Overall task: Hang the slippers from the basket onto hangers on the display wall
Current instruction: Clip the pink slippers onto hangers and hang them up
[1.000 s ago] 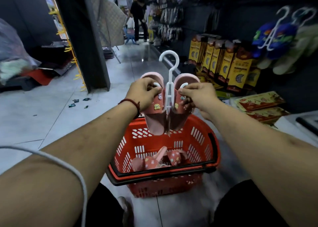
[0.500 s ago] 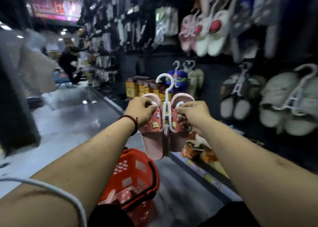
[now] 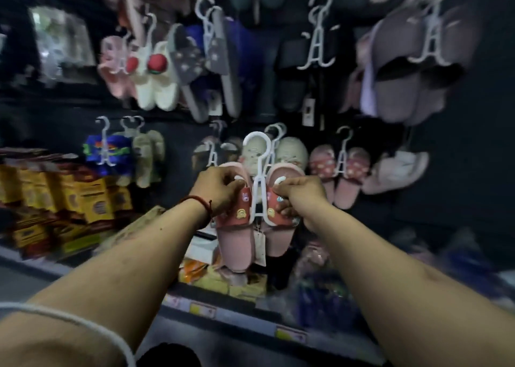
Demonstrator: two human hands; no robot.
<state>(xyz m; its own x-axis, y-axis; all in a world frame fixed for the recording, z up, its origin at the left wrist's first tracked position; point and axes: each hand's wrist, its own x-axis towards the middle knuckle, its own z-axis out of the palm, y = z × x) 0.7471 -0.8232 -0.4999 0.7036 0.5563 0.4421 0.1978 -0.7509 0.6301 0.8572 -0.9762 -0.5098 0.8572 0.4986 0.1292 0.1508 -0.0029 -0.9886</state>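
Fingers (image 3: 233, 186) of the left hand (image 3: 218, 191) are curled tight over the strap of the left pink slipper (image 3: 235, 244), pinching it against one curled arm of a white hanger (image 3: 257, 177). The right hand (image 3: 299, 198) does the same on the right pink slipper (image 3: 278, 241), with its fingertips clamped on the other hanger arm. Both slippers hang toe-down on the hanger, side by side, their straps dotted with small cartoon charms, and a paper tag (image 3: 259, 245) dangles between them. The hanger's hook stands upright and free above the knuckles. A red cord bracelet (image 3: 201, 200) circles the left wrist.

Just beyond, on the dark display wall (image 3: 459, 177), hang a cream pair (image 3: 291, 150) directly behind the hook, a pink dotted pair (image 3: 341, 169) to the right and a blue pair (image 3: 107, 150) to the far left. Yellow boxes (image 3: 83, 199) are stacked at lower left, above a shelf edge (image 3: 203, 309) carrying yellow labels.
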